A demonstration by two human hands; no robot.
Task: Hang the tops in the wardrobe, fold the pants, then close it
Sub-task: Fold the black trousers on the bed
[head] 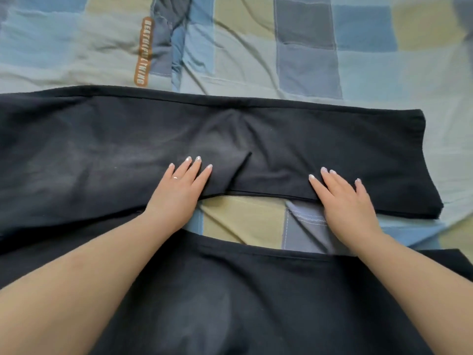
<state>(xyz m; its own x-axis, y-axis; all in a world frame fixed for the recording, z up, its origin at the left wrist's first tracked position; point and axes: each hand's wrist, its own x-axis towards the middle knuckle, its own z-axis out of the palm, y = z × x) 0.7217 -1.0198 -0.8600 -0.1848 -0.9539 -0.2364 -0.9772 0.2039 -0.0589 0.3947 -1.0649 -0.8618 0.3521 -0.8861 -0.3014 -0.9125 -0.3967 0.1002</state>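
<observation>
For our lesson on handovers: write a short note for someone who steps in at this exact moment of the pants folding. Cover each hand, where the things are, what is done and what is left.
Left hand: flat, fingers straight, pressing on the far leg of the black pants beside a crease.
Right hand: flat too, pressing the same leg nearer its hem. No grip on the cloth with either hand.
Things: pants spread across the patchwork bedsheet, legs apart with sheet showing between them. No tops or wardrobe in view.
Done: pants laid out, far leg being smoothed.
Left: bring the legs together and fold the pants; hanging tops and closing the wardrobe cannot be judged from here.
</observation>
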